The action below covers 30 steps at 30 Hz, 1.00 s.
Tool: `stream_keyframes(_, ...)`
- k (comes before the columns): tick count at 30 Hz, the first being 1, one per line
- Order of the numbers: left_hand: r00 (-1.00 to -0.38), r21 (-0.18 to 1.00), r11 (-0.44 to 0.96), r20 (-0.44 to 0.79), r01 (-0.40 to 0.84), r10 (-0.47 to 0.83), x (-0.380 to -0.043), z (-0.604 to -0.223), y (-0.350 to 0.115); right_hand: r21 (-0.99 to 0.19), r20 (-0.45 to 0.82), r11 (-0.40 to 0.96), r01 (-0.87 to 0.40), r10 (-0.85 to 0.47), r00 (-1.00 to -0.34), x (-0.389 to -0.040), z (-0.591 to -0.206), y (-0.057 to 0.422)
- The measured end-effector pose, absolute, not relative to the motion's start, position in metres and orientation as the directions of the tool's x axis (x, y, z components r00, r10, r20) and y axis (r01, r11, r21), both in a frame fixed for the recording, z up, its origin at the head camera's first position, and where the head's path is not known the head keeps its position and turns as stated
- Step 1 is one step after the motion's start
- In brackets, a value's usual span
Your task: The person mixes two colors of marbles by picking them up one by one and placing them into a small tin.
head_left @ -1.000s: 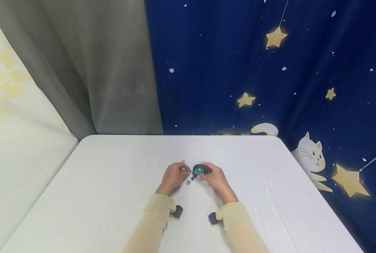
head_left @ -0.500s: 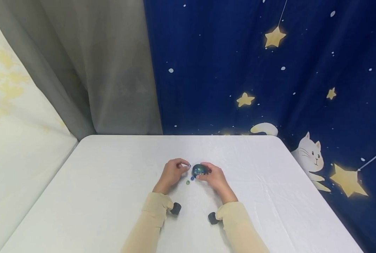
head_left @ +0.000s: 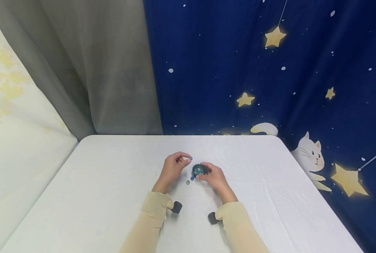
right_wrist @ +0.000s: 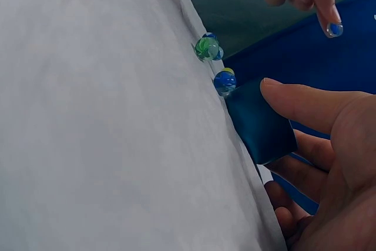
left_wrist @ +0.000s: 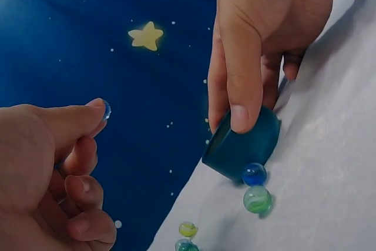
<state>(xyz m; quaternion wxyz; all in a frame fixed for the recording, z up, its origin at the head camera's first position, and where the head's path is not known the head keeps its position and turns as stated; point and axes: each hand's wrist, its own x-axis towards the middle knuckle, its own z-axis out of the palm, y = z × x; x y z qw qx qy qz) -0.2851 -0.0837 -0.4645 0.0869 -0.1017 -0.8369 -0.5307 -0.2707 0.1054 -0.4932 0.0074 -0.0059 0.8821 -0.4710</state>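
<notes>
In the head view my left hand [head_left: 171,169] pinches a clear marble with blue in it [head_left: 190,158] between thumb and forefinger. It is held up off the table, behind and left of a small dark teal cup [left_wrist: 247,145]. My right hand [head_left: 214,176] grips that cup at its right side, thumb and fingers around the wall. Glints of marbles show inside the cup from above. Just outside it on the cloth lie a blue marble [left_wrist: 254,174] and a green-and-white marble [left_wrist: 257,200], close together. The left wrist view also has a yellow marble [left_wrist: 188,228] and a teal marble [left_wrist: 187,246].
A white cloth-covered table [head_left: 112,175] lies under everything. Behind it hang a grey curtain [head_left: 124,70] and a navy curtain [head_left: 206,70] with stars and a cat. Each sleeve carries a black wrist device, one by the left cuff [head_left: 157,202].
My left hand has lifted and moved away from me with the pinched marble, rising past the cup's rim. My right hand and the cup stay nearly still.
</notes>
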Motion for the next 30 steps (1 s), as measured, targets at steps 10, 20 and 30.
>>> stream_keyframes(10,-0.955,0.892,0.352,0.296,0.285,0.023,-0.283,-0.46,-0.076,-0.829,0.012,0.559,-0.02,-0.018,-1.0,-0.273,-0.496,0.105)
stream_keyframes(20,-0.953,0.887,0.359,0.304,0.289,0.017,-0.281,-0.462,-0.07,-0.832,0.014,0.555,-0.021,-0.017,-1.0,-0.273,-0.496,0.105)
stream_keyframes(30,-0.956,0.886,0.369,0.29,0.282,0.037,-0.279,-0.464,-0.064,-0.833,0.014,0.553,-0.025,-0.024,-1.0,-0.271,-0.495,0.107)
